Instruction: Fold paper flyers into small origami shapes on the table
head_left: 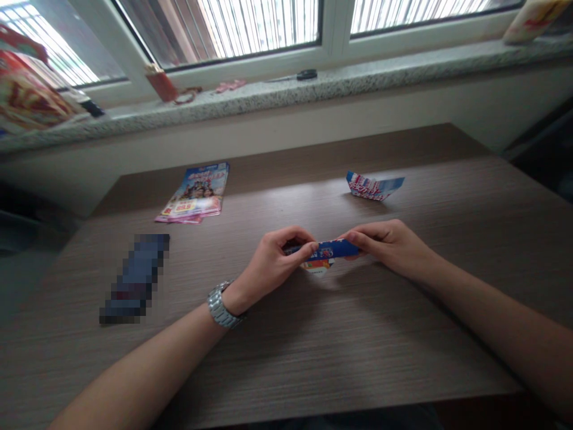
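A folded piece of printed paper (pixel 338 248), mostly blue with an orange and white part hanging below, is held above the middle of the table. My left hand (pixel 286 251), with a metal watch on its wrist, pinches the paper's left end between thumb and fingers. At the right end, the thumb and fingers of my right hand (pixel 380 240) are closed on the same paper. Beyond my hands a folded blue, white and red paper shape (pixel 375 187) stands on the table.
Colourful leaflets (pixel 197 190) lie stacked at the table's back left. Nearer on the left is a dark, pixelated flat object (pixel 136 278). Behind the wooden table (pixel 277 364), a granite windowsill (pixel 250 100) holds scissors, a red item and a colourful bag.
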A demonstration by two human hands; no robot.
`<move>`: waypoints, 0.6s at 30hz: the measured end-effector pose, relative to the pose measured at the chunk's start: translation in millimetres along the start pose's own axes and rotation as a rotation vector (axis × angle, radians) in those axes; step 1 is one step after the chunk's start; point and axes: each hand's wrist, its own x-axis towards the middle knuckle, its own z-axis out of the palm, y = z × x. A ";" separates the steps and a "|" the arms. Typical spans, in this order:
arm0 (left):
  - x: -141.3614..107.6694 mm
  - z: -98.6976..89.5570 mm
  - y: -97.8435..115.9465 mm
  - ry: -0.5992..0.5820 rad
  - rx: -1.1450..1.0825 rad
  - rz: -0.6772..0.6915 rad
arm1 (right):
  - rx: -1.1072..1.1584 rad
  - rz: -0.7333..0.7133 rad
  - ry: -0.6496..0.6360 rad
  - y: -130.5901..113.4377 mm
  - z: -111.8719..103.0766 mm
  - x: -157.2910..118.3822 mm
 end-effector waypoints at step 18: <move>-0.5 3.4 0.1 -0.020 -0.015 -0.031 | -0.136 -0.082 0.079 -9.5 14.6 -3.4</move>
